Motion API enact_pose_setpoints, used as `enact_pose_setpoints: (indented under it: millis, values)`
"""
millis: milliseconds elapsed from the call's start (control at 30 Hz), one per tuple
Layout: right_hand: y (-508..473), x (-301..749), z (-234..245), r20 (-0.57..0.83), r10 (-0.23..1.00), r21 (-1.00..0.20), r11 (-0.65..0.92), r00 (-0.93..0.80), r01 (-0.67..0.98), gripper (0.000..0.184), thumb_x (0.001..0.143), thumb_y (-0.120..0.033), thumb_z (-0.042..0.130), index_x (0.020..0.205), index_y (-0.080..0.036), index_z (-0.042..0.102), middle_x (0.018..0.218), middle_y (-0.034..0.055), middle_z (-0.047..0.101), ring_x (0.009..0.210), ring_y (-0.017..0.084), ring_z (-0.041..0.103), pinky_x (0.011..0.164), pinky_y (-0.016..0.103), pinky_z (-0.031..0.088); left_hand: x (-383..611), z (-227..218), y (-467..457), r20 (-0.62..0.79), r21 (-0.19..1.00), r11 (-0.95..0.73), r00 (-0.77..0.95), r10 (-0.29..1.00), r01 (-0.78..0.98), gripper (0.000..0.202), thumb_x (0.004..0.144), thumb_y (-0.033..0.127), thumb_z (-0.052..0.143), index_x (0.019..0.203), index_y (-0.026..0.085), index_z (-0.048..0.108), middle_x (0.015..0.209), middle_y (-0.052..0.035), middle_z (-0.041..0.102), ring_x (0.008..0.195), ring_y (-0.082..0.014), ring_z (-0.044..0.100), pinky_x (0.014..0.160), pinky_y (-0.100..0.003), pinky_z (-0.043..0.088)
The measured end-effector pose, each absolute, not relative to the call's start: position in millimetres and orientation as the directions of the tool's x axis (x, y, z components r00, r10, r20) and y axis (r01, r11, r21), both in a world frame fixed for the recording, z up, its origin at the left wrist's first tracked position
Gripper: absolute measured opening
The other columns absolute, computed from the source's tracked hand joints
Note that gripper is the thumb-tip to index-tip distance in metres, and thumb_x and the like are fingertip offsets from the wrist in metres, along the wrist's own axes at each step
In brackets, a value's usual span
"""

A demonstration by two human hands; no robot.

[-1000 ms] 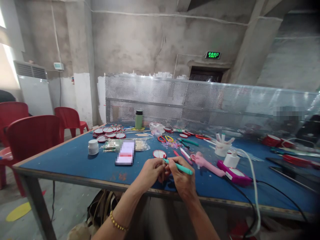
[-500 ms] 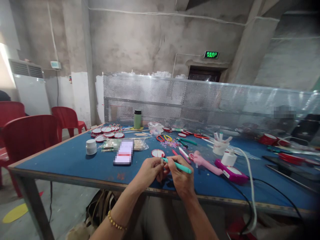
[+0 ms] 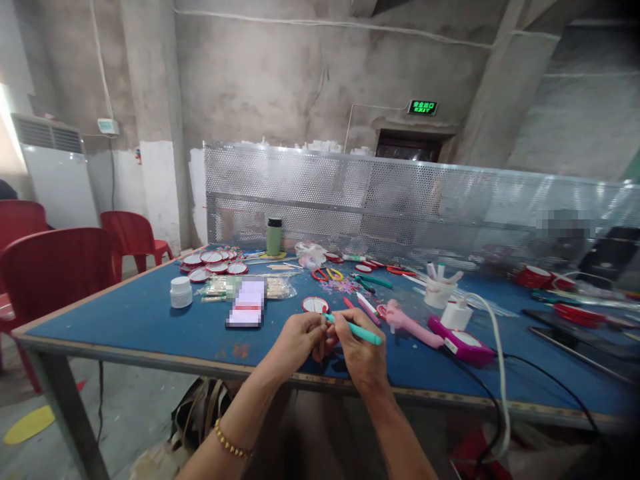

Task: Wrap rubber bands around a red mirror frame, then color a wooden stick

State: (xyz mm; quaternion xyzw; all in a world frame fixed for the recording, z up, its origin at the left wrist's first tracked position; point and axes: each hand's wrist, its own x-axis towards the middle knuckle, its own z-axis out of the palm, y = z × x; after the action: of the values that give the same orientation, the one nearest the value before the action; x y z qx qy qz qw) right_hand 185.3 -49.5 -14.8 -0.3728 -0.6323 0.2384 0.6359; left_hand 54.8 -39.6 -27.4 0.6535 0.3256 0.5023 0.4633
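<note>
My left hand [image 3: 299,338] and my right hand [image 3: 361,352] meet just above the near edge of the blue table [image 3: 150,320]. A teal pen-like tool [image 3: 356,328] lies across my right fingers, which are closed round it, its tip pointing left at my left fingertips. Those left fingers are pinched on a small, partly red piece that I cannot make out. A round red-and-white disc [image 3: 315,305] lies on the table just beyond the hands.
A blurred phone [image 3: 246,303], a white jar [image 3: 181,292], several more red-rimmed discs [image 3: 213,261], a green flask [image 3: 273,237], scissors [image 3: 327,274], a pink tool [image 3: 409,323], a magenta device [image 3: 463,342] with cables. Perforated metal screen [image 3: 400,207] behind. Red chairs [image 3: 55,267] at left.
Both hands keep the same grip. The view has shifted slightly, so the hands and table items sit a little lower-left in the picture.
</note>
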Motion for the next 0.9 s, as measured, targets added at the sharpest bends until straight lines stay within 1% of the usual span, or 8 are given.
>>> enact_pose_setpoints:
  millis: [233,533,767,900]
  values:
    - [-46.9,186.7,-17.7,0.625,0.778,-0.775,0.607,0.067,0.179,0.029,0.085,-0.047,0.063,0.074,-0.02,0.062,0.06,0.0003,0.068,0.042,0.016,0.063,0.041,0.025,0.054,54.3,-24.9,-41.2,0.365,0.927,-0.373,0.284,0.887,-0.025,0.033,0.084,0.041,0.057,0.062,0.017,0.05,0.051,0.002,0.053,0.043,-0.01,0.05,0.045,-0.02,0.038]
    - [-49.7,185.2,-16.2,0.621,0.78,-0.78,0.606,0.077,0.157,0.024,0.084,-0.041,0.064,0.072,-0.02,0.061,0.056,-0.0012,0.066,0.041,0.015,0.062,0.04,0.024,0.053,54.1,-26.5,-40.5,0.37,0.926,-0.376,0.277,0.887,-0.032,0.031,0.084,0.039,0.057,0.062,0.018,0.05,0.049,0.0026,0.052,0.044,-0.0109,0.051,0.045,-0.021,0.039]
    - [-48.9,186.5,-17.3,0.626,0.774,-0.777,0.607,0.098,0.168,0.024,0.085,-0.04,0.063,0.074,-0.019,0.063,0.059,0.0004,0.069,0.042,0.015,0.063,0.041,0.023,0.053,54.7,-26.3,-40.3,0.352,0.934,-0.355,0.297,0.888,-0.045,0.031,0.083,0.041,0.057,0.064,0.017,0.053,0.054,0.001,0.055,0.044,-0.0102,0.05,0.046,-0.021,0.039]
    - [-47.4,186.6,-17.8,0.624,0.776,-0.777,0.605,0.094,0.174,0.024,0.085,-0.041,0.064,0.075,-0.019,0.063,0.06,0.0008,0.069,0.042,0.014,0.063,0.042,0.023,0.053,54.2,-25.8,-41.0,0.357,0.931,-0.362,0.293,0.887,-0.039,0.032,0.083,0.043,0.057,0.064,0.016,0.053,0.053,0.0011,0.054,0.044,-0.0105,0.05,0.046,-0.021,0.04]
